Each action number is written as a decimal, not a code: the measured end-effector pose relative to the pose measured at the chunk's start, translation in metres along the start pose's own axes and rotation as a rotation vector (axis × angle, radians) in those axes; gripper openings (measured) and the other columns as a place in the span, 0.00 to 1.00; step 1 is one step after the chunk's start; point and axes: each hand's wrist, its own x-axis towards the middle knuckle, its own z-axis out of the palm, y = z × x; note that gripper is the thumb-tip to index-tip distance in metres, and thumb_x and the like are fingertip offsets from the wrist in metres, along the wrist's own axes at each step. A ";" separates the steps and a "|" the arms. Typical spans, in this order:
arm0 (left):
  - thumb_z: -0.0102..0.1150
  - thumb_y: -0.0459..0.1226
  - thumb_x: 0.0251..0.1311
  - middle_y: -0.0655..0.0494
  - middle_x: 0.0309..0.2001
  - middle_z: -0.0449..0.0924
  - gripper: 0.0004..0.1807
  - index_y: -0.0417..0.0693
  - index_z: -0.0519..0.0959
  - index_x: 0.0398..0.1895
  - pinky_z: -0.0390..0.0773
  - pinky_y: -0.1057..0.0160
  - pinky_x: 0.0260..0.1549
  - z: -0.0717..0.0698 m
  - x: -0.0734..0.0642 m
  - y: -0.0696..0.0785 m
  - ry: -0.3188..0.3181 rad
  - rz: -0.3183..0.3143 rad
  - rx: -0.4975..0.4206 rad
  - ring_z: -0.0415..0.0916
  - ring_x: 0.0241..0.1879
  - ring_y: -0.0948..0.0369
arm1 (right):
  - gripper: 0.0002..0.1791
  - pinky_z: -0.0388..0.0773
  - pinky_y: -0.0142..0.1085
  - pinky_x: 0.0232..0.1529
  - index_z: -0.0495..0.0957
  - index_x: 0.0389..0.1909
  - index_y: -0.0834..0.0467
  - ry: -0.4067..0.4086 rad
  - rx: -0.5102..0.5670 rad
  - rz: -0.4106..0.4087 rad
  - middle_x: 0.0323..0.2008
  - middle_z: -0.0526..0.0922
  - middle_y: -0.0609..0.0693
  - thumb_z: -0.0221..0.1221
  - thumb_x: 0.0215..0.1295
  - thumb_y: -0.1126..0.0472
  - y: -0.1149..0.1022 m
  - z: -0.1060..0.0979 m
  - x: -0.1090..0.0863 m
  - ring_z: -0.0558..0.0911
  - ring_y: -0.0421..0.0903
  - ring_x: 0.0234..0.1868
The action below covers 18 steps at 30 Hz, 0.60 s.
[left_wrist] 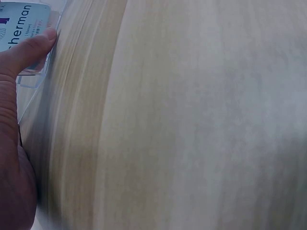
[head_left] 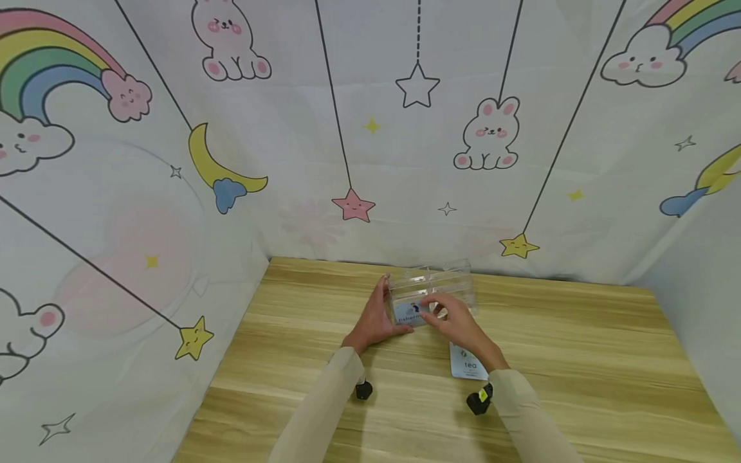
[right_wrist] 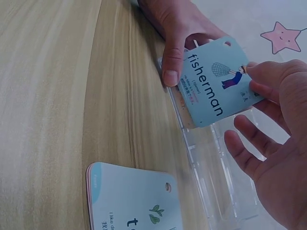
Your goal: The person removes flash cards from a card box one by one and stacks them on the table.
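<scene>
A clear plastic organizer box [head_left: 457, 283] with compartments lies on the table near its back edge. My left hand [head_left: 375, 321] grips the box's left end, the thumb along the front edge. A light blue flashcard printed "fisherman" [right_wrist: 211, 81] is at the box's left compartment, tilted. My right hand [right_wrist: 283, 120] pinches that card's edge between thumb and index finger, with the other fingers apart. Other card edges show under it. In the left wrist view, the left thumb [left_wrist: 33, 50] lies beside the card. A stack of cards topped by "tea" [right_wrist: 134, 196] lies in front of the box.
The wood-grain table [head_left: 579, 360] runs out to both sides and toward me. A white cloth with cartoon drawings [head_left: 417, 161] hangs right behind the table's back edge and along its left side. Black wrist cameras [head_left: 479, 401] sit on both wrists.
</scene>
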 end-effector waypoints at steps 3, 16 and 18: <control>0.86 0.52 0.43 0.41 0.76 0.58 0.75 0.51 0.38 0.84 0.65 0.49 0.71 0.000 0.000 0.001 0.002 -0.004 0.003 0.61 0.74 0.49 | 0.13 0.83 0.41 0.41 0.83 0.55 0.55 0.008 -0.012 0.004 0.52 0.84 0.47 0.66 0.73 0.58 -0.003 -0.001 0.000 0.82 0.46 0.43; 0.87 0.48 0.42 0.38 0.74 0.60 0.75 0.51 0.38 0.84 0.65 0.48 0.71 0.000 0.000 0.004 0.021 0.025 0.002 0.63 0.72 0.46 | 0.15 0.83 0.39 0.39 0.83 0.56 0.54 0.066 -0.046 0.012 0.55 0.83 0.50 0.68 0.70 0.60 -0.010 -0.008 0.000 0.81 0.48 0.47; 0.87 0.47 0.42 0.37 0.75 0.59 0.75 0.50 0.38 0.84 0.65 0.49 0.71 0.000 0.000 0.005 0.024 0.029 -0.001 0.63 0.72 0.46 | 0.17 0.84 0.39 0.40 0.82 0.58 0.55 0.076 -0.039 0.013 0.55 0.83 0.50 0.69 0.69 0.61 -0.012 -0.010 -0.001 0.82 0.49 0.48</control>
